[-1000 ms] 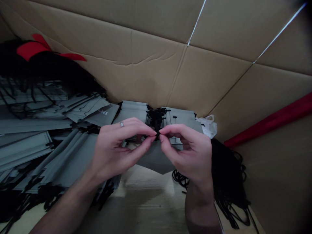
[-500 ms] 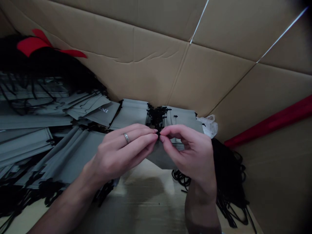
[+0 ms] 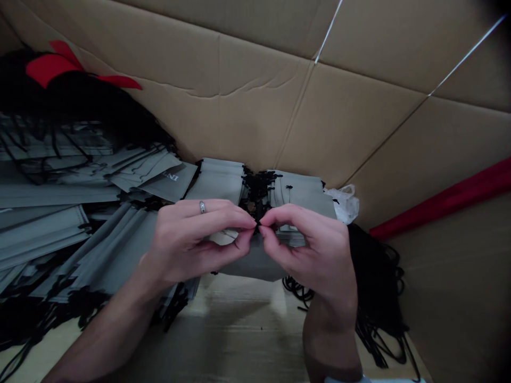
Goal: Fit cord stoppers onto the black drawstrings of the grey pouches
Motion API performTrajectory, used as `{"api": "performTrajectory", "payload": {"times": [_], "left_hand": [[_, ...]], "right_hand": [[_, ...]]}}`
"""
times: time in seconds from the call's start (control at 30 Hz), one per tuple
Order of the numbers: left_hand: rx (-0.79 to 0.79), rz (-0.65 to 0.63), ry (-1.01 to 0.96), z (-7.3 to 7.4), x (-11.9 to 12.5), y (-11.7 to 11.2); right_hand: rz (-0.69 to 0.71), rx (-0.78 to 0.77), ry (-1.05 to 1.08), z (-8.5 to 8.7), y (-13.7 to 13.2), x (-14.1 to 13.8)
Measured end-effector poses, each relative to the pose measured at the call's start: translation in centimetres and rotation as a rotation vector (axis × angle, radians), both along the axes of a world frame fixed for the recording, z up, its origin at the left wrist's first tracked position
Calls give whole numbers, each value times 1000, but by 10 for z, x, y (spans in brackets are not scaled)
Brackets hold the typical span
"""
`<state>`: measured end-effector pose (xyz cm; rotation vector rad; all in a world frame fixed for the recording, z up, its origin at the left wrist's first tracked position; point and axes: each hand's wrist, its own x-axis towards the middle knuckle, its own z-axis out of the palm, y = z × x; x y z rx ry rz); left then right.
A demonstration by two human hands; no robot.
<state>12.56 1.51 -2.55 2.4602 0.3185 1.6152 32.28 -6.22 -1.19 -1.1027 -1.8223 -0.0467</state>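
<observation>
My left hand (image 3: pixel 191 239), with a ring on one finger, pinches a short piece of black cord (image 3: pixel 257 225) between thumb and fingertips. My right hand (image 3: pixel 313 247) pinches the same cord from the other side, the fingertips nearly meeting. Most of the cord is hidden by the fingers. Below the hands hangs or lies a grey fabric pouch (image 3: pixel 255 261), partly covered by them. Just beyond are two stacks of grey pouches, a left stack (image 3: pixel 219 181) and a right stack (image 3: pixel 303 191), their black cord ends bunched between them.
Many grey pouches (image 3: pixel 120 239) with black cords are heaped at left. Behind them lies a black cord bundle (image 3: pixel 80 101) with a red band (image 3: pixel 51 69). More black cords (image 3: pixel 373 282) lie at right, near a clear plastic bag (image 3: pixel 345 205). Cardboard walls (image 3: pixel 255 69) rise behind.
My left hand's thumb and fingers have shifted from lying flat together to a rounded pinch, opposite my right hand. The right hand keeps its pinch. The grey pouch shows more below.
</observation>
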Motion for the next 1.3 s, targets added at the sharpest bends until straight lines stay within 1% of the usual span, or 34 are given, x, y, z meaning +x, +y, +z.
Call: {"api": "performTrajectory", "payload": {"times": [0.1, 0.27, 0.4, 0.5, 0.57, 0.67, 0.7, 0.73, 0.8, 0.9, 0.93, 1.0, 1.07, 1.17, 1.3], "left_hand": [[6, 2, -8, -2, 0, 2], [81, 30, -24, 0, 2, 2], [22, 30, -31, 2, 2, -3], [-40, 36, -70, 1, 2, -4], [-104, -10, -107, -1, 4, -1], [-230, -172, -186, -3, 7, 5], [-262, -204, -196, -4, 7, 6], [-265, -209, -192, -4, 8, 7], [-166, -139, -133, -3, 6, 5], [88, 27, 12, 0, 1, -3], [145, 72, 52, 0, -1, -6], [192, 148, 101, 1, -2, -11], [204, 167, 99, 1, -1, -14], [153, 113, 9, 1, 3, -14], [-113, -2, -152, 3, 8, -11]], "right_hand": [[-29, 5, 29, -1, 1, -1], [-25, -35, 79, -2, 1, -3], [2, -83, 170, -3, 1, -8], [16, -139, 257, -3, 2, -11], [39, -193, 319, -3, 3, -12], [96, -264, 415, -4, 5, -11], [107, -270, 434, -4, 5, -10], [108, -268, 439, -4, 6, -8], [83, -239, 408, -5, 5, -6], [32, -194, 317, -5, 2, -3], [20, -184, 288, -5, 0, -2], [2, -164, 230, -4, -2, -2], [-9, -130, 176, -3, -3, -2], [2, -60, 119, -1, -3, -3], [41, 24, 134, -1, -1, -7]]}}
